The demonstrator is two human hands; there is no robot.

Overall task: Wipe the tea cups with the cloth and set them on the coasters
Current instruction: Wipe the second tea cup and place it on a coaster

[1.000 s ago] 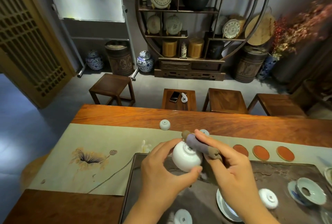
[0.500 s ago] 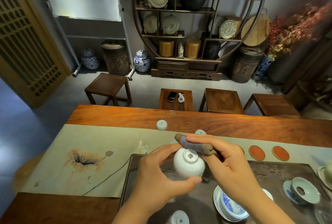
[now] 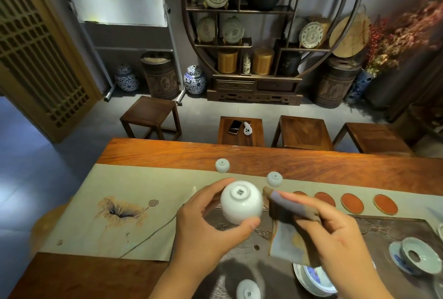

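My left hand grips a white tea cup upside down, foot ring facing me, thumb under its rim and fingers curled round the far side, held over the near edge of the dark tea tray; my right hand pinches the grey-brown cloth btwn thumb and forefinger, cloth just beside the cup, not touching it; 2 more cups sit inverted on the runner, one near the table's far side, one just beyond the cloth; 4 red coasters in a row to the right, the clearest ones and bare; another inverted cup lies on the tray near me; blue-patterned bowl under my right wrist.
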